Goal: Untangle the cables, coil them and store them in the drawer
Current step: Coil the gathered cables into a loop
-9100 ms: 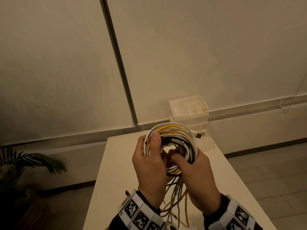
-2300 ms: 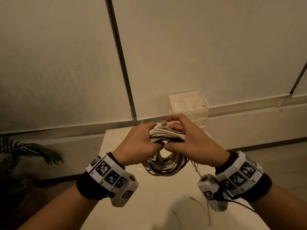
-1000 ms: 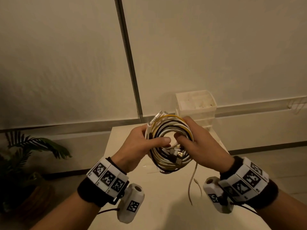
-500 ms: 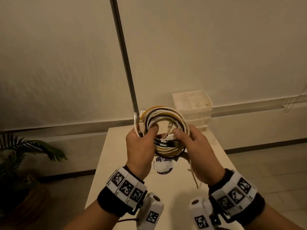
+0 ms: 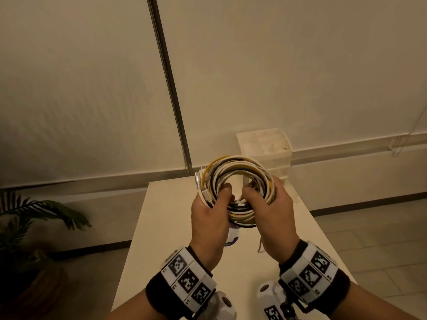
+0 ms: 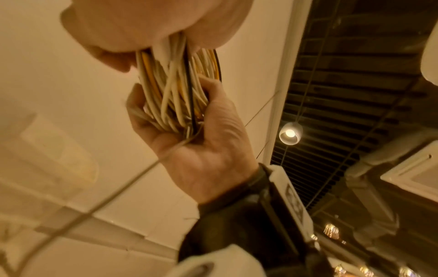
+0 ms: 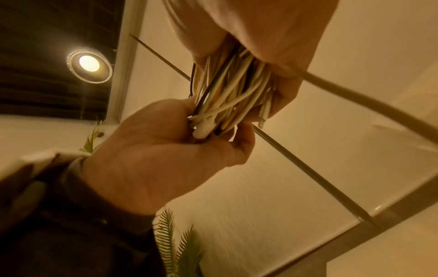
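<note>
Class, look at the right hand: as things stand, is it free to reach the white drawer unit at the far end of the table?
Probably not yet. The right hand grips the cable coil together with the left hand; the path to the drawer unit looks open.

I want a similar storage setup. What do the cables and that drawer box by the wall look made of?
The cable coil: smooth, slightly glossy jackets in white, yellow and black, probably plastic or rubber; a connector at its left edge looks like bare metal. The drawer box: pale, matte, slightly translucent walls, likely plastic, though dim light leaves that open.
</note>
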A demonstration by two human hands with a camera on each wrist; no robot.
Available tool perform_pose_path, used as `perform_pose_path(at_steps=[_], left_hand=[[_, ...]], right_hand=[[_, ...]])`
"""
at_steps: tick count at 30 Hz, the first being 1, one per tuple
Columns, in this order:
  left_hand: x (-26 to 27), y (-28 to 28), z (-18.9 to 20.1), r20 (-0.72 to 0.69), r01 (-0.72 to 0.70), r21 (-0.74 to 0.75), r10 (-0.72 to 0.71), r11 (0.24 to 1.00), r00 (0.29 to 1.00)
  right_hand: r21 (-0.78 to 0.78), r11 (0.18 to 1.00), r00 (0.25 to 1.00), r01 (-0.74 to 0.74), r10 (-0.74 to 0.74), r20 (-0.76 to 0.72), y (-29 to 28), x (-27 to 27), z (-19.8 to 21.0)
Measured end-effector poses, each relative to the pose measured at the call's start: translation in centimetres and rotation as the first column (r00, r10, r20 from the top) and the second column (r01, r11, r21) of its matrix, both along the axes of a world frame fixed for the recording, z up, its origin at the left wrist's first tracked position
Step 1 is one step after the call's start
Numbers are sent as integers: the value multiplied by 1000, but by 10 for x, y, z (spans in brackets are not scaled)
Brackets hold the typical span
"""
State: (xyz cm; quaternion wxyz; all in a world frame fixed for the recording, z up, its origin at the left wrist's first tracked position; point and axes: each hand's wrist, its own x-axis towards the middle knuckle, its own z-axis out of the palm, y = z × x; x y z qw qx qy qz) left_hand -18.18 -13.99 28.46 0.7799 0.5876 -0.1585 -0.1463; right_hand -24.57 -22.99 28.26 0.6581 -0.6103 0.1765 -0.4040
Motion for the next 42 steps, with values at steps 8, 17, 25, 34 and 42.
perform_pose_path(at_steps=[8, 17, 25, 34, 42], left_hand=[[27, 22, 24, 209, 236, 70, -246, 969, 947], [34, 18, 46, 300, 143, 162, -187, 976, 936], [31, 21, 47, 397, 172, 307, -291, 936, 871], [26, 19, 32, 488, 41, 163, -117, 986, 865], [21, 3, 26, 96, -162, -143, 177, 976, 980]], right_hand=[[-88, 993, 995, -75, 69, -67, -12, 0, 15], [-369, 900, 953, -234, 137, -269, -25, -4, 39], [-452, 822, 905, -346, 165, -392, -32, -4, 43], [-474, 778, 859, -412, 157, -488, -29, -4, 55], [43, 956, 952, -292, 294, -81, -9, -2, 29]])
